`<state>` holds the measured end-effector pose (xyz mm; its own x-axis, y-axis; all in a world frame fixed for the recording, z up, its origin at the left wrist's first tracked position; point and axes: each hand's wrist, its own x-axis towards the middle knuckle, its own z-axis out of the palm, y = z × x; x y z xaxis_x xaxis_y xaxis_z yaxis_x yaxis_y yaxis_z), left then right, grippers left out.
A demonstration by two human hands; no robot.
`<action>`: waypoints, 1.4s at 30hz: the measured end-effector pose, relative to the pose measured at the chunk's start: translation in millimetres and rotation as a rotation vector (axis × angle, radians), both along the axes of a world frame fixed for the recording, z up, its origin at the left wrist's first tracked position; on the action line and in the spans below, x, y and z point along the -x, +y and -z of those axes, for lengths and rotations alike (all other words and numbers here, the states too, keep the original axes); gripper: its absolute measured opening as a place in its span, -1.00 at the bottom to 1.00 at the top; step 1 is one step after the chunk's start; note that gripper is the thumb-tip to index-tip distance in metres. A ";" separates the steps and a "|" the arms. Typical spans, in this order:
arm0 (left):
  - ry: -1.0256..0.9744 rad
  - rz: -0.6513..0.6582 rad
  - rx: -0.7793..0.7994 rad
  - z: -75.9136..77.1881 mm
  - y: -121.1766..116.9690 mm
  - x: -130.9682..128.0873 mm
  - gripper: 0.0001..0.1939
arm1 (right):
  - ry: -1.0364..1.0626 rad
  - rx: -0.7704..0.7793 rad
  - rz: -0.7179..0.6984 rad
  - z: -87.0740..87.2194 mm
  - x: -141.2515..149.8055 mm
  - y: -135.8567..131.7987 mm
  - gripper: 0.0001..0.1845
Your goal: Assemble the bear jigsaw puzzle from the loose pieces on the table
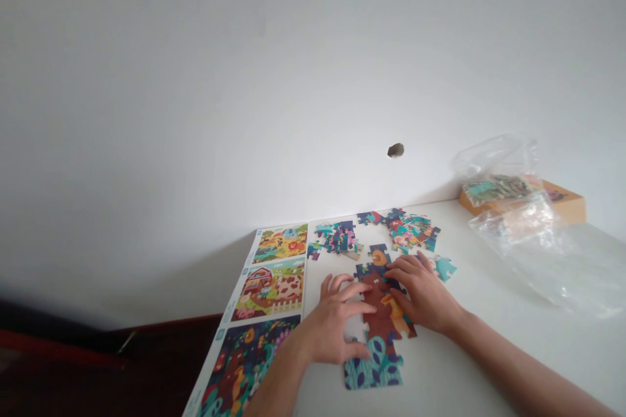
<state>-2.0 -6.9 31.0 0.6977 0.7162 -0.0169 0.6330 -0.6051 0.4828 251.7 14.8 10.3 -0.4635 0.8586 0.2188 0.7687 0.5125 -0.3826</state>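
A partly joined jigsaw [383, 319] with a brown bear on dark blue and teal leaves lies on the white table [489, 365]. My left hand [337, 322] lies flat on its left edge, fingers stretched toward the bear. Resting on the jigsaw's upper right part, my right hand [421, 293] has its fingers spread and pressing down on the pieces. Neither hand lifts a piece. Loose pieces lie beyond in two heaps, one [337, 239] at the left and one [411, 229] at the right. A single teal piece [445, 268] sits by my right hand.
A picture sheet [267, 300] with three coloured scenes lies along the table's left edge. At the back right a brown box [567, 203] carries clear plastic bags [513, 208] with more pieces. A white wall with a small dark hole [396, 150] stands behind the table.
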 end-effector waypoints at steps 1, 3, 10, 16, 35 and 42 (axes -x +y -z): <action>0.002 0.006 -0.001 -0.2 0.1 0.0 -0.32 | 0.000 0.003 -0.007 -1.7 -0.1 -0.2 -0.77; 0.008 0.012 0.001 -0.1 0.4 -0.5 -0.31 | -0.003 0.013 -0.033 -5.9 -0.2 -0.9 -0.78; 0.041 -0.025 0.034 3.7 2.1 -1.8 -0.15 | -0.023 0.025 -0.114 -10.2 -1.3 -3.8 -0.64; 0.057 -0.036 0.035 1.1 2.5 -1.6 -0.20 | -0.069 0.063 -0.092 3.0 -4.0 0.4 -0.49; 0.040 -0.080 -0.001 0.8 0.5 -2.6 -0.27 | -0.074 0.072 -0.051 4.4 -5.8 0.7 -0.53; 0.028 -0.104 -0.015 6.4 -0.4 -3.9 -0.28 | 0.539 0.182 -0.074 -42.3 20.6 -24.3 -0.71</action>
<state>1.9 -7.3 24.6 0.6192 0.7849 -0.0236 0.7056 -0.5430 0.4553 231.2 -9.5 52.6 -0.3878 0.8740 0.2928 0.4052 0.4469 -0.7975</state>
